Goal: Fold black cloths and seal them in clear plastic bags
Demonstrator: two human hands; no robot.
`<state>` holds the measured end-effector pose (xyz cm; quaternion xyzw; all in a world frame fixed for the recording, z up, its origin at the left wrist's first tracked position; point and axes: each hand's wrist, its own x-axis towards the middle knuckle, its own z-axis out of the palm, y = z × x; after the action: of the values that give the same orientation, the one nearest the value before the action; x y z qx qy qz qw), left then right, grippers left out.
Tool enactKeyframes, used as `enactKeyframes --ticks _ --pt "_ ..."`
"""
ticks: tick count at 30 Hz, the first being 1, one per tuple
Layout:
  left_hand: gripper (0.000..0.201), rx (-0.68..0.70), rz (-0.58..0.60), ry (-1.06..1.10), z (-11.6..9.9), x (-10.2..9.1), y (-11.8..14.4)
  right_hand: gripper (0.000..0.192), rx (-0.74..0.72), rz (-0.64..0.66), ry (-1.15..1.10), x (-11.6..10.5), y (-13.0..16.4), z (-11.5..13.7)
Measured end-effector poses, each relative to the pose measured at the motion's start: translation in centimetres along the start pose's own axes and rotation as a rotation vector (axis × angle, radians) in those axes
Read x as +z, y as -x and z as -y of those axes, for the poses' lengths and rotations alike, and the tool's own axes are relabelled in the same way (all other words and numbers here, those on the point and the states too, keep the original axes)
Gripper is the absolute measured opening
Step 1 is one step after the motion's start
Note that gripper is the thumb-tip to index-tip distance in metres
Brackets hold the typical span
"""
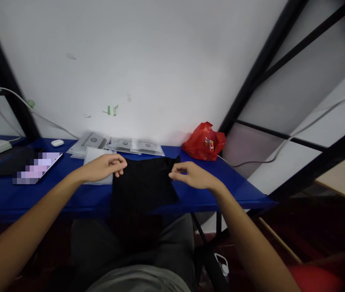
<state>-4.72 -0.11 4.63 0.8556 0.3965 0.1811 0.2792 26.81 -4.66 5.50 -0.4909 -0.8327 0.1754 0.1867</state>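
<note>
The left hand (107, 166) pinches the far left corner of the black cloth (143, 182), fingers together on the fabric; the right hand (190, 175) pinches its far right edge likewise. The cloth lies on the blue table (69, 194), its near end hanging over the front edge. Even tension at both corners should keep it flat. A red bag (204, 142) sits beyond the cloth's right corner.

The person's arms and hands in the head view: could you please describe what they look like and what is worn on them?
Both forearms are bare: no sleeve reaches into view, and neither the left hand nor the right hand wears a glove. No watch, bracelet or ring can be seen on the wrists or fingers. The arms are slim and enter from the bottom corners of the picture. Lower down, grey clothing covers the lap.
</note>
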Motion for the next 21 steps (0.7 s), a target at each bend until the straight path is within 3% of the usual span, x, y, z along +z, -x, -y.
enactKeyframes --ticks 3,5,8,11,17,21 --pt "0.033 -0.075 -0.150 -0.307 2.6 1.5 -2.7 0.019 0.054 -0.240 0.191 1.0 -1.3 -1.6" --pt "0.034 -0.126 -0.186 -0.517 4.2 2.3 -4.7 0.017 0.102 -0.289 0.339 1.9 -2.6 -2.9" --pt "0.034 -0.226 -0.096 -0.720 5.4 2.7 -6.9 0.029 0.161 -0.204 0.481 3.2 -4.1 -4.7" --pt "0.031 -0.269 -0.033 -0.789 5.7 2.6 -8.0 0.036 0.219 -0.108 0.539 4.1 -4.5 -5.6" --pt "0.028 -0.343 -0.035 -0.810 5.7 2.4 -8.8 0.038 0.281 -0.075 0.501 4.9 -4.2 -6.2" --pt "0.027 -0.309 -0.078 -0.852 4.8 1.7 -8.9 0.037 0.280 -0.081 0.496 4.9 -4.1 -6.5"
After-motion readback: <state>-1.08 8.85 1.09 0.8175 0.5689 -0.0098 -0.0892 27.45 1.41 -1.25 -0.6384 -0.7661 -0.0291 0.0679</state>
